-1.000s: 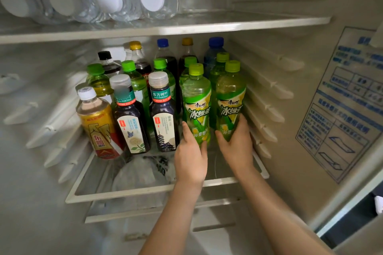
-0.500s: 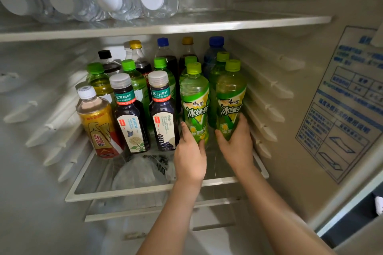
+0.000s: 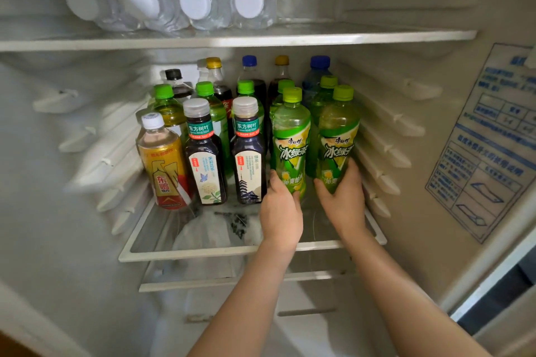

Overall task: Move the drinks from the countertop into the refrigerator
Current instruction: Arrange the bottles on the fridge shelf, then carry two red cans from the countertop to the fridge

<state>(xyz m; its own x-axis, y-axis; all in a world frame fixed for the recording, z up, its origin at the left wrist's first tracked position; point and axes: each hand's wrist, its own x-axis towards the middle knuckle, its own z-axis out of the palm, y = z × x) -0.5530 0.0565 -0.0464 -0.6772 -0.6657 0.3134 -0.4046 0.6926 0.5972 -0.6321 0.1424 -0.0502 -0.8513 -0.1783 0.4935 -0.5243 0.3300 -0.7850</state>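
Forearms: both bare, reaching up from the lower edge into the open refrigerator [image 3: 420, 240].
Left hand [image 3: 280, 213]: grasping the base of the left green tea bottle [image 3: 290, 139], thumb on its left side, fingers curled round the front.
Right hand [image 3: 345, 201]: grasping the lower part of the right green tea bottle [image 3: 338, 136], thumb across the label, fingers wrapped round the far side.
Position of held bottles: upright, just beside each other at the front right of the middle shelf [image 3: 220, 252]. The hands hide the bases, so contact with the glass cannot be confirmed.
Under the shelf: a pale plastic bag [image 3: 208, 235] shows through the glass.
Front row, left of the hands: two dark tea bottles [image 3: 248, 153] with grey caps, then a yellow-and-red bottle [image 3: 164, 165] with a white cap, which leans slightly.
Second row: green-capped bottles [image 3: 204, 90] standing close behind the front row.
Back row: dark soda bottles [image 3: 249, 66] with black, yellow and blue caps, against the rear wall.
Right wall: a blue printed sticker [image 3: 487, 139], its text blurred.
Upper shelf [image 3: 261, 39]: four clear water bottles [image 3: 195, 6] lying on their sides, white caps facing forward.
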